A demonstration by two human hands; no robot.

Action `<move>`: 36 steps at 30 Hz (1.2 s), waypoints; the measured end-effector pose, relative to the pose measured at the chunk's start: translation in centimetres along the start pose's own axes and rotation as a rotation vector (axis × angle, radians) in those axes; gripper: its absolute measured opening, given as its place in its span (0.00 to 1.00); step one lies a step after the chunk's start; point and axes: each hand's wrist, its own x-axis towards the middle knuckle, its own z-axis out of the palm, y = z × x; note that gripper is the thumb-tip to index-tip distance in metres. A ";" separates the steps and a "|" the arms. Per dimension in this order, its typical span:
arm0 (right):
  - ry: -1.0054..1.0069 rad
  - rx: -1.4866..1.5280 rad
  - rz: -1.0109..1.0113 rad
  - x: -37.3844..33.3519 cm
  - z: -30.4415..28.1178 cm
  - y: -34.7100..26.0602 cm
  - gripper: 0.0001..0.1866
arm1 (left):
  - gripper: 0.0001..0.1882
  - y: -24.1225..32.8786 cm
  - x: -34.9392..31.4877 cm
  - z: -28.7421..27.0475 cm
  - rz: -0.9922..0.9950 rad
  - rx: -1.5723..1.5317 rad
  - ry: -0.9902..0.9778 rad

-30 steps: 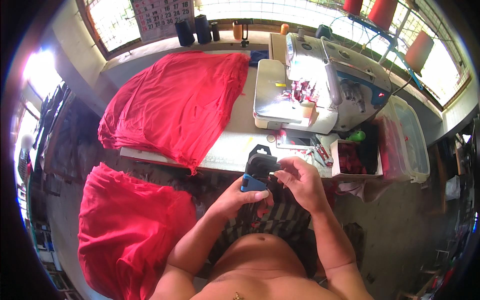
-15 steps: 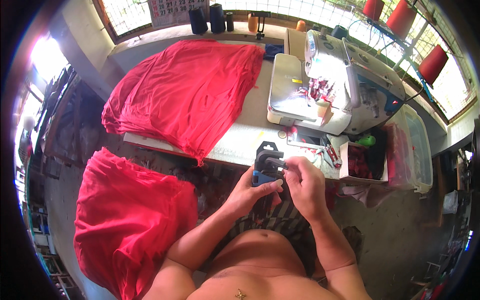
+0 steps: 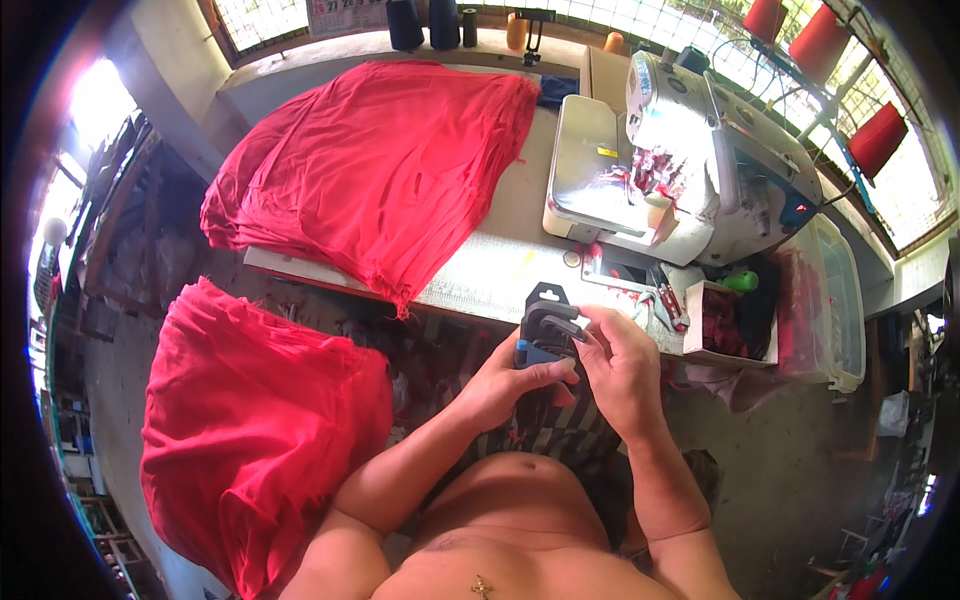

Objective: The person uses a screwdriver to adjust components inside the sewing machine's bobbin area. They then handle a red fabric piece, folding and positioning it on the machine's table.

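In front of my belly my left hand [image 3: 503,388] grips a hex key set [image 3: 548,328]: nested black L-shaped keys in a black holder with a hang tab on top and a blue part at the side. My left thumb presses across its lower part. From the other side my right hand [image 3: 622,372] has thumb and fingers closed at the bent ends of the keys. Whether a single key is pinched there is hard to make out. Both hands are just off the front edge of the sewing table [image 3: 470,290].
A white sewing machine [image 3: 690,150] stands at the back right, with red thread cones [image 3: 878,140] above it. Red cloth [image 3: 370,170] covers the table's left, and more red fabric [image 3: 265,440] is heaped lower left. An open box [image 3: 725,345] and tools [image 3: 668,300] lie right of my hands.
A black key that stuck out toward my right fingers now lies closer to the others. My right fingers have shifted slightly at the key ends; my left hand keeps its grip.
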 end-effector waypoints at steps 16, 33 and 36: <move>-0.163 0.430 0.156 0.0 -0.9 -1.5 0.13 | 0.30 0.0 -1.0 -0.3 0.176 -0.208 0.008; -0.082 0.027 0.470 -10.9 -5.0 6.0 0.10 | 0.39 14.7 8.6 -6.2 0.694 0.467 0.440; -0.126 -0.024 0.342 -8.0 -5.8 4.1 0.10 | 0.38 17.3 13.0 -7.5 0.675 0.656 0.449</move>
